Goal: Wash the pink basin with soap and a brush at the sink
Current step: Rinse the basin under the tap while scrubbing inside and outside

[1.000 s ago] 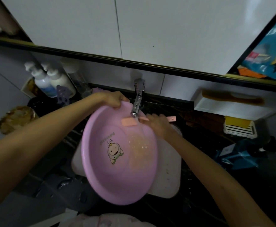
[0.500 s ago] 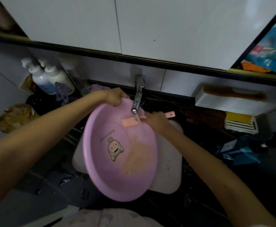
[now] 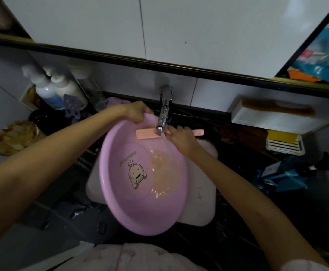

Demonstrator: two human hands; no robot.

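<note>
The pink basin, with a cartoon figure on its bottom, sits tilted over the white sink. My left hand grips its far rim. My right hand holds a pink brush by the handle, the head lying across the basin's upper wall just under the chrome tap. Water runs from the tap into the basin and pools on its right side.
White pump bottles stand at the back left beside a purple holder. A white wall shelf with a brown comb hangs at the right, above a yellow sponge. Dark wet counter surrounds the sink.
The brush has slid a little to the left along the basin's upper wall. Water now flows from the tap and gathers inside the basin.
</note>
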